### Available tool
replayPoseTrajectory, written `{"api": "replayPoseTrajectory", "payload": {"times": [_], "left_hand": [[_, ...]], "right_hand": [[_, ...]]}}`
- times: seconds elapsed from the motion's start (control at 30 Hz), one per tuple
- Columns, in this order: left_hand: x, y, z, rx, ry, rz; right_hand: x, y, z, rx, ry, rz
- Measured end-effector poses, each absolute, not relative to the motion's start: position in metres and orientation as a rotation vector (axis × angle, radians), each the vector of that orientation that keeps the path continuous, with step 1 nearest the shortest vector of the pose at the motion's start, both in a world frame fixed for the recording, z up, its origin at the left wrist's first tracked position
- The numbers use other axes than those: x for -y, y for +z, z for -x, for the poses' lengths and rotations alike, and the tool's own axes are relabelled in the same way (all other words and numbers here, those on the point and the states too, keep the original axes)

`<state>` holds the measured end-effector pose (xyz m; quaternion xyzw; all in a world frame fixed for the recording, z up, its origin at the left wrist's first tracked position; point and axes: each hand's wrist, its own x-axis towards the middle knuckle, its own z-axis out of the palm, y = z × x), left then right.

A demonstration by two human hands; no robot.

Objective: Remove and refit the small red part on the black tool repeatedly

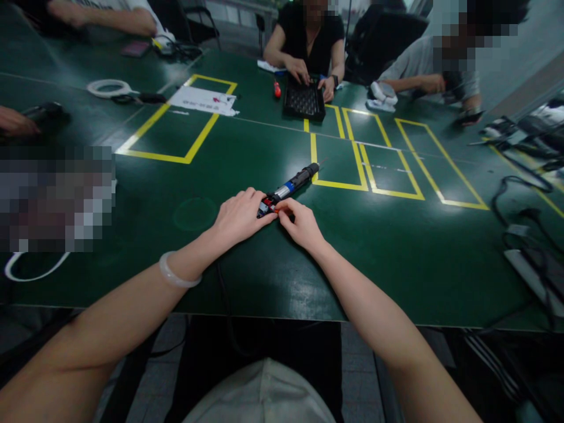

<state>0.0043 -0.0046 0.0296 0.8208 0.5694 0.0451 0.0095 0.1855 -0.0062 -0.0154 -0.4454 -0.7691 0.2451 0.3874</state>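
An electric screwdriver, black with a silver and blue band, lies slantwise on the green table, its thin tip pointing away to the right. The rear of its casing looks open, showing red and orange parts. My left hand is closed around this rear end from the left, thumb along the near side. From the right, my right hand has thumb and forefinger pinched at a small orange wire-like part by the opening. My fingers partly hide what lies between the two hands.
Yellow tape rectangles mark the green table. Across it a person works over a black tray, with a red-handled tool beside it. A white sheet and a coiled white cable lie left; dark cables lie right.
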Motion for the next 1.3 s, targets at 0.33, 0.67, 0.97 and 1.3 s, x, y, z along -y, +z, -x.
{"api": "replayPoseTrajectory", "payload": {"times": [0.33, 0.67, 0.97, 1.3], "left_hand": [[-0.001, 0.031, 0.002, -1.874, 0.079, -2.5], [-0.022, 0.037, 0.024, -1.961, 0.038, -2.346], [-0.064, 0.029, 0.091, -2.273, 0.113, -2.083], [-0.08, 0.02, 0.157, -2.6, 0.32, -1.781]], "right_hand": [[0.009, -0.013, -0.186, 1.928, 0.657, 1.152], [0.007, -0.015, -0.193, 1.894, 0.701, 1.181], [0.007, -0.018, -0.193, 1.872, 0.72, 1.151], [0.008, -0.017, -0.195, 1.872, 0.715, 1.161]]}}
